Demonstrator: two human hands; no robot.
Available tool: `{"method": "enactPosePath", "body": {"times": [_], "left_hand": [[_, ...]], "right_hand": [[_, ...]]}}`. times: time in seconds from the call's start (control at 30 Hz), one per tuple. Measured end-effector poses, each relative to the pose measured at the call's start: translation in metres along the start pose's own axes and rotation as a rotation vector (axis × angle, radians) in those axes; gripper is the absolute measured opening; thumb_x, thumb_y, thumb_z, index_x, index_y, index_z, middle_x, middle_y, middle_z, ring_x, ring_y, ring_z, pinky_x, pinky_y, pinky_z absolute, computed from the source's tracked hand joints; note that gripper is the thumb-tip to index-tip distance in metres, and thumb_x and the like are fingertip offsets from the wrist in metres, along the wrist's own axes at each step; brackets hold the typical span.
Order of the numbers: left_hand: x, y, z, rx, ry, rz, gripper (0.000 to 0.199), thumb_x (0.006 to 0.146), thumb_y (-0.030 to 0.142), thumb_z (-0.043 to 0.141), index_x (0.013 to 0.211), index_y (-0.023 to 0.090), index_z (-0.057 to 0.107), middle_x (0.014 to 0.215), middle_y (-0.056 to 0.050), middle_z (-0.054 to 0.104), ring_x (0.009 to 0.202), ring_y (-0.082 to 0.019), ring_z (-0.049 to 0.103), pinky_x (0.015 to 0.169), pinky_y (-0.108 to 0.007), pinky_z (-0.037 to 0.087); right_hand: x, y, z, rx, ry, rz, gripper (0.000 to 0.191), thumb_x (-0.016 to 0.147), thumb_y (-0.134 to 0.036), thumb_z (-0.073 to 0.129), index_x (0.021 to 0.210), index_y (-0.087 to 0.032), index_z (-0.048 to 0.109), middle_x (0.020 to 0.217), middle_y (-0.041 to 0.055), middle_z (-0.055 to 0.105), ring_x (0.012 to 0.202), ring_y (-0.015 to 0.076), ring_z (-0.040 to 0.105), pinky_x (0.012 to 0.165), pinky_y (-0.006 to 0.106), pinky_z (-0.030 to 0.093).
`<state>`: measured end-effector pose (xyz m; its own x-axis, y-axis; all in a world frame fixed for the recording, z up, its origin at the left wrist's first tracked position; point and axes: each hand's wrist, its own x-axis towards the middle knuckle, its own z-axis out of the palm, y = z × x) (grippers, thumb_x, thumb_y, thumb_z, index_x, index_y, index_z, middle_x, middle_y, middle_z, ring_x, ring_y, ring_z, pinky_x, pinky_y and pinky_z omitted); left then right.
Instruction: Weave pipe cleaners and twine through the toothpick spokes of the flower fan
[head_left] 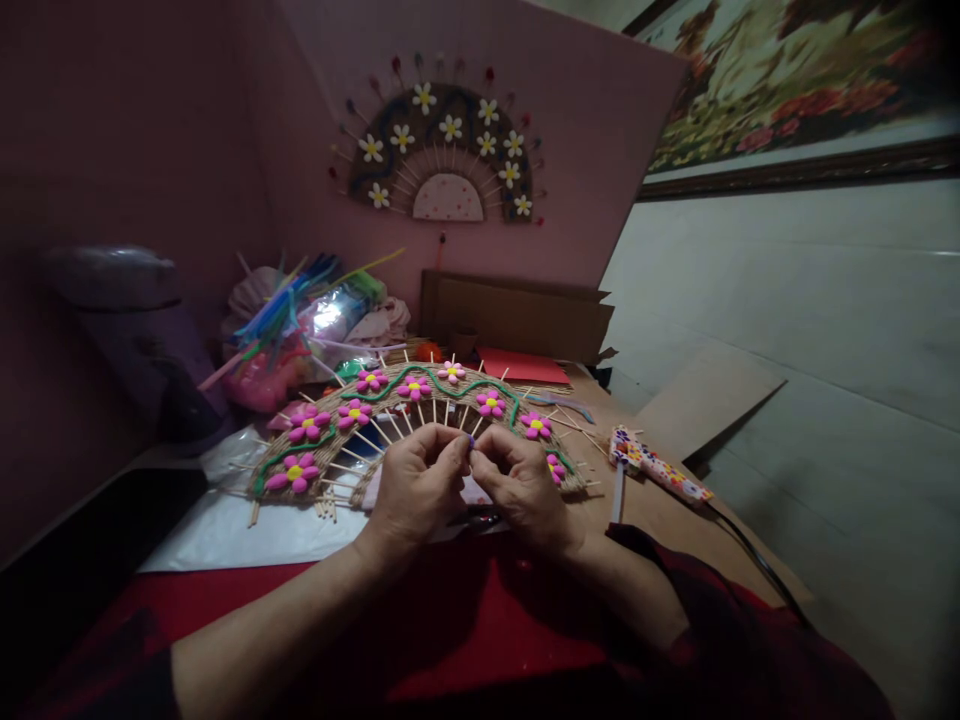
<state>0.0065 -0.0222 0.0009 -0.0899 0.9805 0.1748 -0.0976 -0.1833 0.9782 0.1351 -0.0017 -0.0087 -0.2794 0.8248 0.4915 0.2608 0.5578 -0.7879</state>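
Observation:
My left hand [420, 480] and my right hand [517, 485] meet fingertip to fingertip in the middle of the view. Both pinch a small purple piece [472, 442], mostly hidden by the fingers; it looks like a bit of clay, but I cannot be sure. Behind and below them lies a half-round twine-and-stick fan [390, 402]. Pink flowers with yellow centres, such as the pink flower [293, 473] at its left end, and a wavy green cord [450, 386] decorate it. Its inner sticks point toward my hands, which hide part of the pale centre piece.
A flower-patterned glue gun [660, 468] with a cord lies at right. White plastic sheeting [225, 530] lies under the fan. Behind stand a pile of bags and coloured straws [307, 320], a red sheet [525, 365] and cardboard [510, 312]. A similar white-flowered fan [450, 150] hangs above.

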Motion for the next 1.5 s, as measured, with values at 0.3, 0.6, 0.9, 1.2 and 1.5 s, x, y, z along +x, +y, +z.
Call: {"method": "enactPosePath", "body": {"times": [0.3,0.6,0.9,1.2,1.5], "left_hand": [[0.007,0.001,-0.004,-0.211,-0.061,-0.161,0.031,0.068,0.04,0.069,0.064,0.015,0.052,0.048,0.006,0.046,0.031,-0.006,0.039,0.03,-0.018,0.031],[0.004,0.009,-0.004,-0.329,-0.116,-0.289,0.031,0.064,0.036,0.073,0.067,0.014,0.052,0.047,0.007,0.041,0.032,-0.002,0.029,0.03,-0.014,0.024],[-0.001,0.011,-0.001,-0.411,-0.113,-0.32,0.024,0.068,0.03,0.07,0.071,0.012,0.054,0.05,0.007,0.041,0.037,-0.002,0.031,0.031,-0.012,0.025],[-0.005,0.007,0.001,-0.433,-0.09,-0.273,0.028,0.065,0.033,0.074,0.071,0.013,0.055,0.05,0.007,0.043,0.035,-0.002,0.033,0.031,-0.013,0.026],[-0.008,0.005,0.003,-0.462,-0.108,-0.215,0.027,0.066,0.032,0.074,0.071,0.013,0.055,0.052,0.005,0.048,0.039,-0.006,0.045,0.033,-0.016,0.033]], "right_hand": [[0.003,-0.004,-0.011,0.285,0.093,0.044,0.02,0.085,-0.032,0.055,0.072,-0.016,0.057,0.058,-0.0041,0.049,0.051,0.0068,0.044,0.048,0.019,0.037],[0.008,0.005,-0.005,0.289,0.025,0.044,0.023,0.078,-0.033,0.066,0.093,-0.018,0.074,0.071,0.0017,0.062,0.05,0.0073,0.051,0.04,0.018,0.041],[0.009,0.007,-0.006,0.442,-0.02,0.052,0.019,0.074,-0.029,0.071,0.092,-0.022,0.075,0.064,-0.0005,0.061,0.043,0.0062,0.051,0.038,0.019,0.042],[0.008,0.002,-0.007,0.444,-0.033,0.048,0.017,0.075,-0.029,0.07,0.089,-0.021,0.076,0.063,-0.0013,0.058,0.044,0.0064,0.052,0.038,0.018,0.042],[0.009,0.006,-0.007,0.405,-0.001,-0.023,0.015,0.075,-0.027,0.071,0.088,-0.023,0.076,0.064,-0.0011,0.059,0.048,0.0075,0.054,0.041,0.019,0.045]]}}
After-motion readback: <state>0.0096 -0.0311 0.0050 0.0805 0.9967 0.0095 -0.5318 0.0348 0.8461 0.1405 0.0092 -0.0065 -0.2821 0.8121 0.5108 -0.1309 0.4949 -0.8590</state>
